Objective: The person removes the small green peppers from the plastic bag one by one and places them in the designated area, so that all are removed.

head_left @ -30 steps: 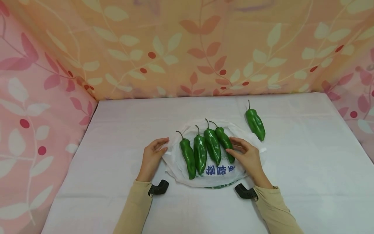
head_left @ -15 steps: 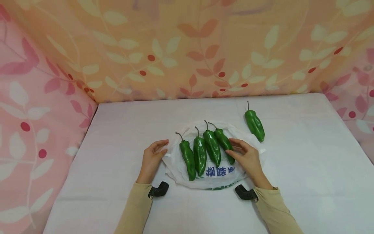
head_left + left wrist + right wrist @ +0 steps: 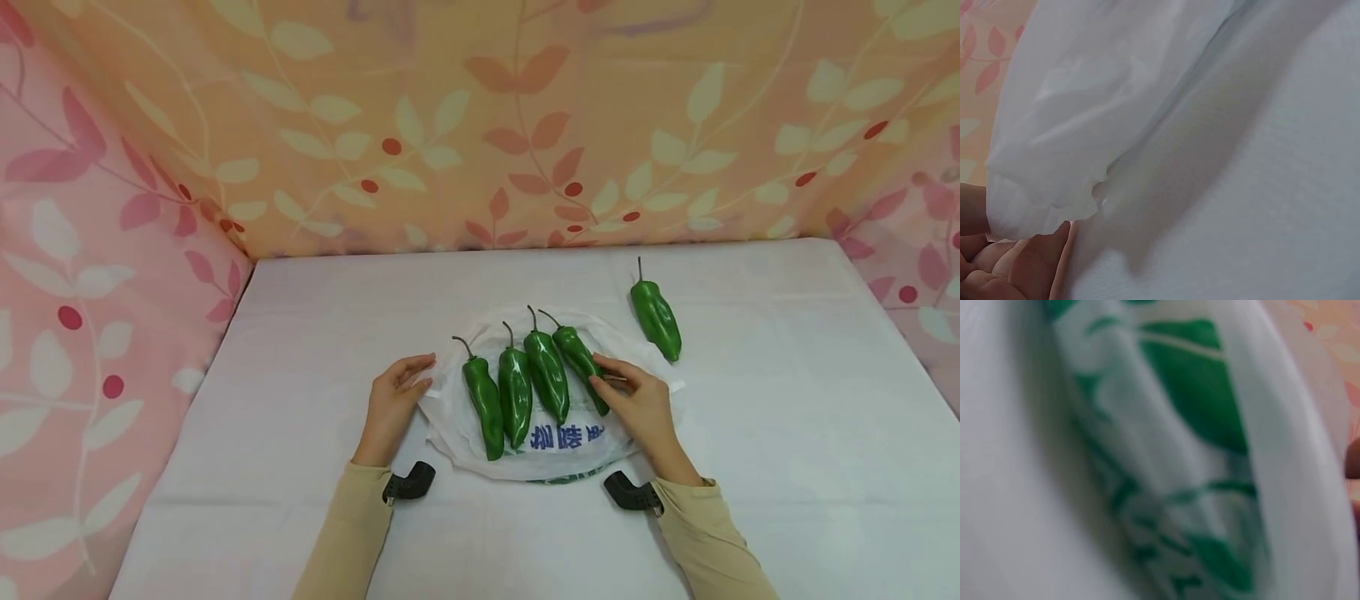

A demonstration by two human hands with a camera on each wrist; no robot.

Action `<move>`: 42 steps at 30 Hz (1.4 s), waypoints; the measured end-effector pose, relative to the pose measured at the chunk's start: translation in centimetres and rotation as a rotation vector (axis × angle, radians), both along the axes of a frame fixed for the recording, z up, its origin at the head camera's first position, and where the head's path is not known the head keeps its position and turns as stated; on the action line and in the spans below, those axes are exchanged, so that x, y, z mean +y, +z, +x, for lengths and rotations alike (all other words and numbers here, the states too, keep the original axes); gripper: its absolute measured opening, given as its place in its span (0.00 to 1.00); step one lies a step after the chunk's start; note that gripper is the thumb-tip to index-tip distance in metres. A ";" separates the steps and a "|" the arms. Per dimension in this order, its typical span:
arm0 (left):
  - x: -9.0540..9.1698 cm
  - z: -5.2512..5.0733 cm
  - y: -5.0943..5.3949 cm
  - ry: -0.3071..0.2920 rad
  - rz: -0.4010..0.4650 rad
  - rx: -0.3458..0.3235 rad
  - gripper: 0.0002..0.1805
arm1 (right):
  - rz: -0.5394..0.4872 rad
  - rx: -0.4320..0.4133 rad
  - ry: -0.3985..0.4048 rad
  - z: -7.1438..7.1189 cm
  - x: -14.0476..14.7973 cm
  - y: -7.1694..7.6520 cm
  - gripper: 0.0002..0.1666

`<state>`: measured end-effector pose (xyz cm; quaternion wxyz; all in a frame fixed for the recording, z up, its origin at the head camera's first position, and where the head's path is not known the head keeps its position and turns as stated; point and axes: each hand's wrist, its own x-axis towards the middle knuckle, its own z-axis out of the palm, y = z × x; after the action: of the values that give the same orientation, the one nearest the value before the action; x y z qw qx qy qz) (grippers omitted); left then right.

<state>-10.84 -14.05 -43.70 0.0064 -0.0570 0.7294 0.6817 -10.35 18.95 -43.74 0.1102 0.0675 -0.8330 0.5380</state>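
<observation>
The peppers (image 3: 547, 379) are green; the bag (image 3: 555, 462) is white, printed blue and green.

In the right wrist view, green print (image 3: 1197, 387) on the white bag (image 3: 1304, 500) is blurred and the right hand (image 3: 1353, 460) is mostly cut off. The left wrist view also cuts the left hand (image 3: 1016, 269). From the head, the right hand hides some part of the pinched pepper (image 3: 576, 353).
</observation>
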 end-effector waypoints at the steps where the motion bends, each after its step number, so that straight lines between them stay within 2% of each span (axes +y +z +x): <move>1: 0.0 0.0 0.0 0.001 -0.001 0.001 0.18 | 0.018 -0.009 -0.002 0.0 0.0 -0.1 0.21; 6: 0.0 0.0 -0.1 0.000 0.002 -0.003 0.18 | 0.088 -0.040 -0.032 0.0 0.0 -0.2 0.24; 12: 0.0 0.0 -0.1 -0.005 -0.001 -0.020 0.18 | 0.066 -0.051 -0.034 0.0 0.0 -0.1 0.21; 23: 0.0 0.1 0.0 -0.001 -0.012 -0.035 0.18 | 0.091 -0.054 -0.036 -0.1 0.1 -0.4 0.21; 38: -0.1 0.1 0.1 -0.011 -0.007 -0.016 0.18 | 0.067 -0.048 -0.017 -0.2 0.1 -0.5 0.21; 42: 0.0 0.2 0.1 -0.008 -0.005 -0.034 0.18 | 0.065 -0.050 -0.018 -0.1 0.2 -0.5 0.22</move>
<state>-10.65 -14.05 -43.60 0.0214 -0.0658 0.7310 0.6789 -10.48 19.15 -44.24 0.0918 0.0501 -0.8532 0.5111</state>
